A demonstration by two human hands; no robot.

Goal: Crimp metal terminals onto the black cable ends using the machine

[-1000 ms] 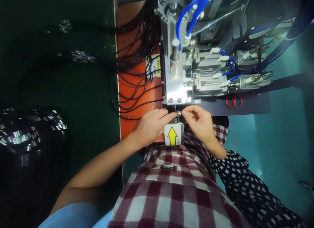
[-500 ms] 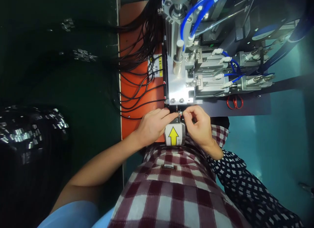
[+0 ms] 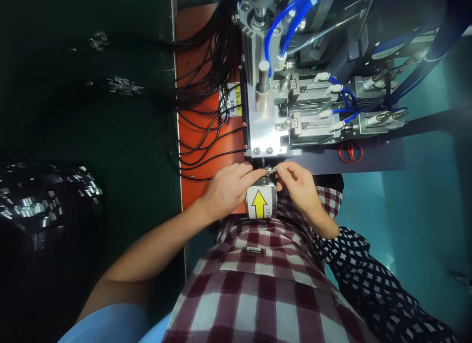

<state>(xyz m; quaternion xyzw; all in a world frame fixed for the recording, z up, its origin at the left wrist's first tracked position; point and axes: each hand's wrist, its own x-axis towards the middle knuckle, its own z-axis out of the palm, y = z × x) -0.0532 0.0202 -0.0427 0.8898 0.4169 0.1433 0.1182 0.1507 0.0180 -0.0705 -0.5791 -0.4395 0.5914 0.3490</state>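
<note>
My left hand (image 3: 230, 188) is closed, palm down, with its index finger stretched to a small part with red and metallic bits (image 3: 270, 170) at the front of the machine. A black cable (image 3: 201, 177) runs under that hand, and its fingers appear closed over it. From the other side my right hand (image 3: 299, 185) pinches at the same small part with thumb and index finger. What lies between those fingertips is too small to make out. Just below the fingertips is a label with a yellow arrow (image 3: 259, 204).
The metal machine (image 3: 262, 129) with blue air hoses (image 3: 291, 28) stands right beyond my hands. Several black cables (image 3: 206, 131) cross the orange surface (image 3: 199, 195) to it. Red-handled scissors (image 3: 350, 152) lie at the right. Bundles of metal-tipped cables (image 3: 37, 205) are at the left.
The view has shifted slightly, so the machine appears a little further left. My right hand's fingers have turned a little and opened out behind the pinch. My left hand keeps its place at the small part.
</note>
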